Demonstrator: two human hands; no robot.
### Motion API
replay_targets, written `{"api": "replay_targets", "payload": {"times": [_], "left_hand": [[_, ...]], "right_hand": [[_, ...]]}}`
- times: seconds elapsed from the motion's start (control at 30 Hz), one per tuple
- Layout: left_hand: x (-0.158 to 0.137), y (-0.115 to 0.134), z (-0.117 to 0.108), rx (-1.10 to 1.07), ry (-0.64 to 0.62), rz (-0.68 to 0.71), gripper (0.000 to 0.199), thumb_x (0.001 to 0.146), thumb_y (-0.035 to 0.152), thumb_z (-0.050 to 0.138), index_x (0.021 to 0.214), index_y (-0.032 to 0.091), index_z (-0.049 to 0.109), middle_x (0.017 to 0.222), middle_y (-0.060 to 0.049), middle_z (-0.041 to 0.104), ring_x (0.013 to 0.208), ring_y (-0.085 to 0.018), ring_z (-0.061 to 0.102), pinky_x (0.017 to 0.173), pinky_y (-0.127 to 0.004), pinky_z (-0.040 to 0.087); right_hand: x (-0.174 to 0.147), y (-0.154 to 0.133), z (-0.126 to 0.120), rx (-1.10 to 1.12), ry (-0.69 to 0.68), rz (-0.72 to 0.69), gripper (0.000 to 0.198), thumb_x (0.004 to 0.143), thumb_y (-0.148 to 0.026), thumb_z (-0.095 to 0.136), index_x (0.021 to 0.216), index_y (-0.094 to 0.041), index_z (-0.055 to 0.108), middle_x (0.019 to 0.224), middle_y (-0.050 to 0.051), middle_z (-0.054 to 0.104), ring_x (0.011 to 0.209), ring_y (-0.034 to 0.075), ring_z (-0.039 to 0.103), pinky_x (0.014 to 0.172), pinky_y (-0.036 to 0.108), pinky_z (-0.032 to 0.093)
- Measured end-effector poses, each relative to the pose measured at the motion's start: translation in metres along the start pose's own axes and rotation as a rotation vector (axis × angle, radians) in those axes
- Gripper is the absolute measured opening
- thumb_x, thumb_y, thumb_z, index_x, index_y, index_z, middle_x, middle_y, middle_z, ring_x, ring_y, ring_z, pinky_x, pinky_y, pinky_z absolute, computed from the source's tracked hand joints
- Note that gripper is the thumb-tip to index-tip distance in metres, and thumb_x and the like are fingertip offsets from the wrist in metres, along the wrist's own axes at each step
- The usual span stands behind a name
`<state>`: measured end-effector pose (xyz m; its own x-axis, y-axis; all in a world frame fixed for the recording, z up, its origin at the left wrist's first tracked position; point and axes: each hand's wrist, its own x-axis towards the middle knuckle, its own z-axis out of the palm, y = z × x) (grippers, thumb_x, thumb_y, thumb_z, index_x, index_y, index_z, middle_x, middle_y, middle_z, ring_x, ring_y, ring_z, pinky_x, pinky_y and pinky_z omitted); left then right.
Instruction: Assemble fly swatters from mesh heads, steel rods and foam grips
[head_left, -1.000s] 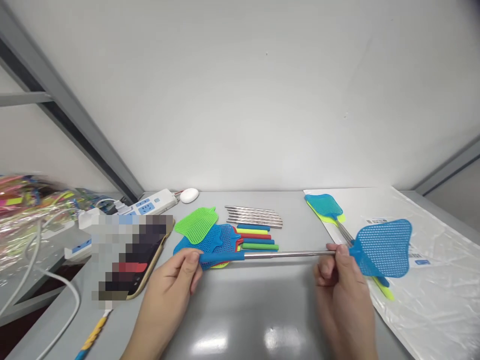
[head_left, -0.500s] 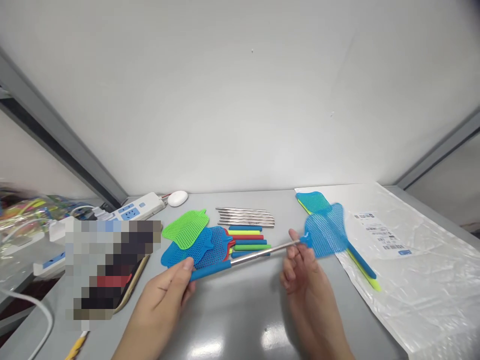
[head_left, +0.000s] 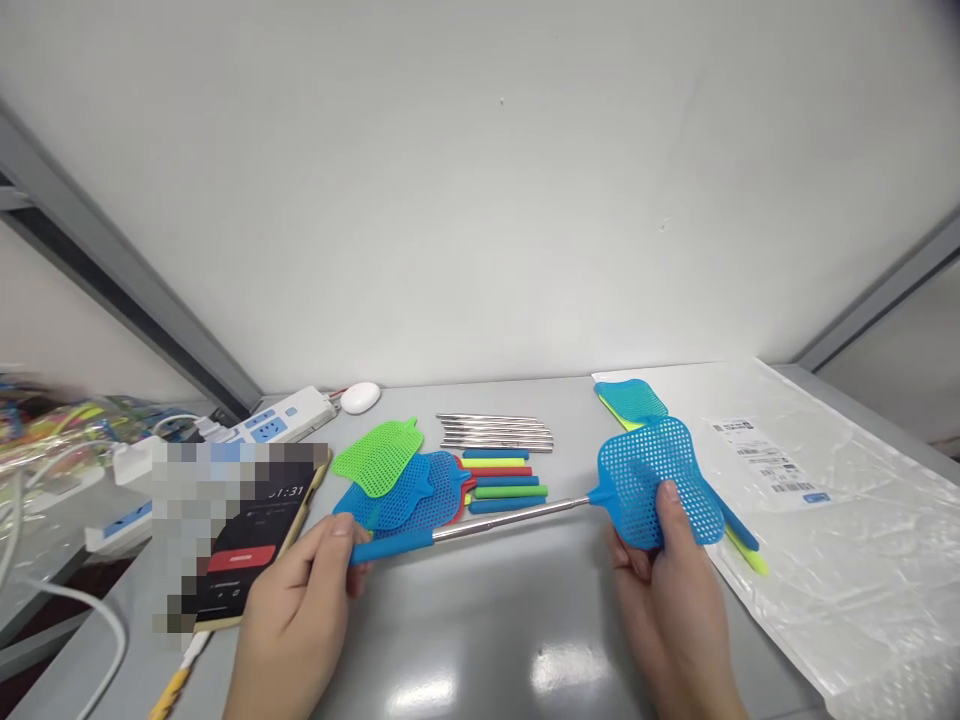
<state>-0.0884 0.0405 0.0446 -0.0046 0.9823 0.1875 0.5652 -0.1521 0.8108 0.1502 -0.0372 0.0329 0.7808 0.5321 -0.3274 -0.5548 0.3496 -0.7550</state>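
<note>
A blue fly swatter point(head_left: 510, 517) with a metal rod spans both hands above the table. My left hand point(head_left: 304, 600) is closed round its blue grip. My right hand point(head_left: 679, 600) pinches the lower edge of its mesh head, thumb on top and fingers underneath. Behind it lie loose swatter heads: a green one point(head_left: 381, 455), and blue ones point(head_left: 397, 492) overlapping a red one. Several metal rods point(head_left: 495, 432) lie side by side, with several coloured handle sleeves point(head_left: 510, 491) in front of them.
On the right, a white plastic mailer bag point(head_left: 847, 540) carries finished-looking swatters point(head_left: 631, 398), blue and yellow-green. To the left are a phone point(head_left: 255, 520) with a cable, a power strip point(head_left: 281, 420), a white oval object point(head_left: 360, 397) and clear bags point(head_left: 67, 435) of coloured pieces.
My right hand has moved from near the rod's end to the mesh head and now grips it. The swatter has shifted slightly; its grip end, with my left hand, sits further left.
</note>
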Motion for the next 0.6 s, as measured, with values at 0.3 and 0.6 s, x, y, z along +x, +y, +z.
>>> {"api": "replay_targets", "payload": {"times": [0.3,0.6], "left_hand": [[-0.006,0.002,0.003,-0.012,0.113,-0.016,0.036,0.088,0.043,0.044,0.061,0.021,0.05,0.049,0.005,0.043,0.047,-0.012,0.04,0.049,-0.025,0.032],[-0.01,-0.006,0.009,0.008,-0.026,0.095,0.041,0.092,0.044,0.041,0.059,0.02,0.039,0.052,0.005,0.037,0.048,-0.01,0.037,0.047,-0.022,0.03]], "right_hand": [[-0.009,0.007,-0.002,-0.042,-0.028,0.0,0.029,0.079,-0.044,0.071,0.096,-0.024,0.058,0.072,-0.007,0.053,0.053,0.007,0.045,0.045,0.021,0.04],[-0.017,0.01,0.002,-0.126,0.017,0.122,0.044,0.073,-0.051,0.074,0.106,-0.025,0.058,0.071,-0.006,0.058,0.053,0.008,0.05,0.047,0.021,0.044]]}}
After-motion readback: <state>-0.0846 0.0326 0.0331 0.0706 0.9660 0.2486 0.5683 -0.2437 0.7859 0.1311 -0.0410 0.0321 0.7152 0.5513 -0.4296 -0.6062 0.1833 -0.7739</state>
